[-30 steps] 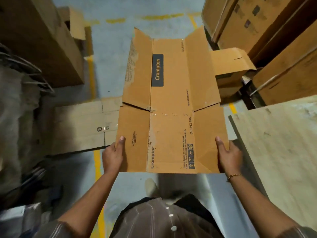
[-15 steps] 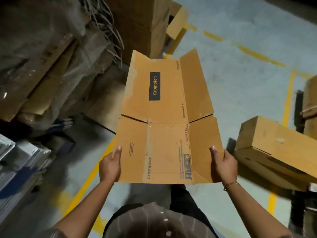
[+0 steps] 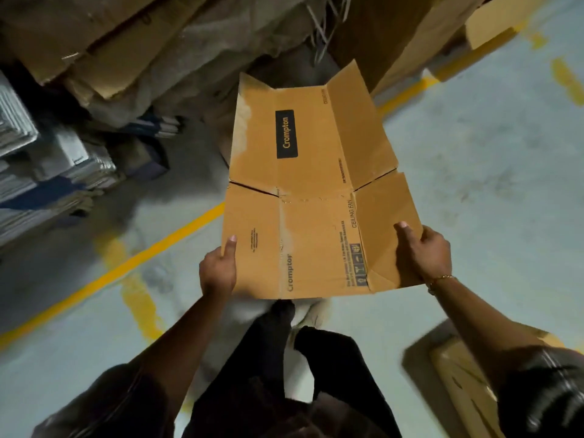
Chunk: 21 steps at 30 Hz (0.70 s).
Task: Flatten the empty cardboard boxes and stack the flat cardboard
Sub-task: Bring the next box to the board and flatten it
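A flattened brown Crompton ceiling-fan box (image 3: 313, 191) is held out flat in front of me above the floor, its flaps spread to both sides. My left hand (image 3: 218, 269) grips its near left edge with the thumb on top. At the near right edge my right hand (image 3: 423, 251), with a bracelet at the wrist, grips the cardboard the same way. A pile of brown cardboard sheets (image 3: 104, 49) lies at the upper left, partly under grey sacking.
A stack of grey and blue flat items (image 3: 41, 159) sits at the left. Tall cardboard boxes (image 3: 407, 36) stand at the upper right. Another cardboard box (image 3: 458, 377) lies on the floor at the lower right. Yellow lines (image 3: 132, 263) cross the grey floor.
I have turned to the left while carrying the flat box. The pile at the left has come nearer into view; both hands keep the same grip.
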Tool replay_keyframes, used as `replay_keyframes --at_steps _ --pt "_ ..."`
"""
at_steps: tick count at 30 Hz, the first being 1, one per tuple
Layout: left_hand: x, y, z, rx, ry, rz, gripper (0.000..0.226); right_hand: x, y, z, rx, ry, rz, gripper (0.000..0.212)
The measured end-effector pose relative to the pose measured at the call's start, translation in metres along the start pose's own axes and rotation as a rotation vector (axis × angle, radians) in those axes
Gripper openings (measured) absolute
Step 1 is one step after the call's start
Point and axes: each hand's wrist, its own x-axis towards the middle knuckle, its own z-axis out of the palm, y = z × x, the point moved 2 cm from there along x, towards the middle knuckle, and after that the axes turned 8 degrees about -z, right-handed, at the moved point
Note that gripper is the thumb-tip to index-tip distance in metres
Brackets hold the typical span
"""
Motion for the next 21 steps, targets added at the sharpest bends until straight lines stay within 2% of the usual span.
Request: replay_keyframes --at_steps 5,10,12,16,21 --pt "0.048 -0.001 0.054 -0.001 0.071 -0.085 0.066 0.092 0.001 0.048 -0.075 -0.081 -0.069 0.058" --pt "0.093 -0.019 0.124 0.055 0.117 -0.126 0.071 0.174 0.023 0.105 -0.107 -0.143 -0.124 0.072" --pt "0.111 -0.032 0.155 0.026 0.153 -0.147 0.072 0.201 0.044 0.129 -0.107 -0.148 -0.13 0.069" --pt "0.155 -0.05 0.213 0.034 0.131 -0.212 0.072 0.247 0.087 0.173 -0.095 -0.166 -0.117 0.043" --pt "0.208 -0.064 0.278 0.07 0.06 -0.22 0.066 0.299 0.146 0.223 -0.117 -0.196 -0.103 0.054"
